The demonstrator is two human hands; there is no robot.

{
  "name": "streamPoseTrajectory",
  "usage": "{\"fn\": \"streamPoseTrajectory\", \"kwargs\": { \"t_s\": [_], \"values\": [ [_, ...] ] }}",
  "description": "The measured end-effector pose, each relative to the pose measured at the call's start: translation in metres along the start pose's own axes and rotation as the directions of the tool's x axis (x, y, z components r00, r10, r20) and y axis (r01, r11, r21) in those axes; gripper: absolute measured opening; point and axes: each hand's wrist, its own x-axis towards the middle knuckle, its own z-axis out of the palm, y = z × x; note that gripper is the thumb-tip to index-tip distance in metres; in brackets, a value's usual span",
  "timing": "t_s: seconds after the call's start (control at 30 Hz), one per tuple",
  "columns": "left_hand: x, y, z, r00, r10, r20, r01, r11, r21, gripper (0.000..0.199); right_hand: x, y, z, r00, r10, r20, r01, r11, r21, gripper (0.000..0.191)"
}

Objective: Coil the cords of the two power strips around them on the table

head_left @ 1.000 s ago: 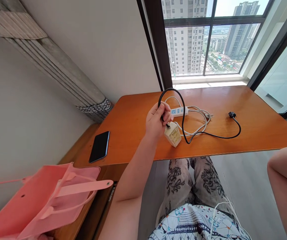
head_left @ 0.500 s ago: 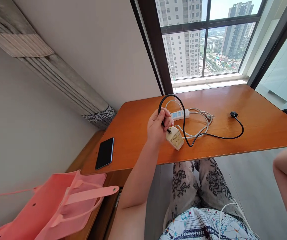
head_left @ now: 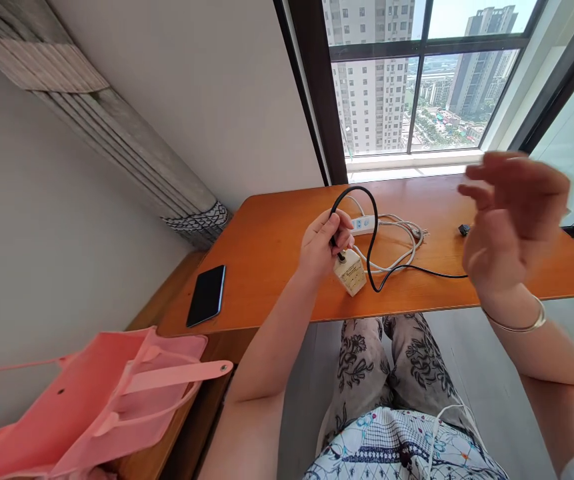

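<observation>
My left hand (head_left: 323, 241) is closed round a black cable (head_left: 377, 220) near the end that enters a yellowed white block (head_left: 351, 272). The cable loops up from the hand and runs right across the table. Its black plug (head_left: 463, 230) lies on the tabletop, just left of my right hand (head_left: 514, 227). That hand is raised over the table's right side, its fingers curled apart and blurred, with nothing seen in them. Behind the block lie a white power strip (head_left: 364, 225) and its coiled white cord (head_left: 414, 248).
A black phone (head_left: 207, 295) lies on the left of the wooden table (head_left: 267, 253). An open pink bag (head_left: 117, 393) stands at the lower left. Beyond the table is a window (head_left: 411, 107), with a gathered curtain (head_left: 141, 160) on the left.
My right hand has come up from the right edge to above the table, near the black plug. My left hand still grips the cable. The whole view has shifted slightly.
</observation>
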Motion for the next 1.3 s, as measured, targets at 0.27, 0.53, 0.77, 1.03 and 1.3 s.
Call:
{"fn": "streamPoseTrajectory", "kwargs": {
  "t_s": [0.27, 0.53, 0.77, 1.03, 1.3],
  "values": [
    [0.001, 0.01, 0.01, 1.0, -0.024, -0.009, 0.024, 0.999, -0.038, 0.038, -0.015, 0.101, 0.057, 0.798, 0.261, 0.544, -0.268, 0.961, -0.068, 0.061],
    [0.01, 0.028, -0.007, 0.991, 0.009, -0.131, -0.029, 0.987, -0.155, 0.035, -0.05, 0.097, 0.048, 0.755, 0.247, 0.608, -0.054, 0.947, -0.318, 0.024],
    [0.006, 0.02, -0.005, 0.996, 0.047, -0.071, -0.056, 0.991, -0.119, 0.033, -0.059, 0.08, 0.03, 0.929, -0.228, 0.292, 0.351, 0.796, -0.493, 0.034],
    [-0.006, 0.008, 0.014, 0.993, -0.013, 0.12, 0.025, 0.995, -0.095, 0.031, -0.04, 0.024, 0.049, 0.75, -0.417, 0.513, 0.654, 0.582, -0.483, 0.029],
    [-0.014, -0.002, 0.021, 0.963, -0.082, 0.259, 0.086, 0.996, -0.005, 0.044, -0.021, 0.002, 0.054, 0.725, -0.531, 0.438, 0.687, 0.516, -0.512, 0.019]
  ]
}}
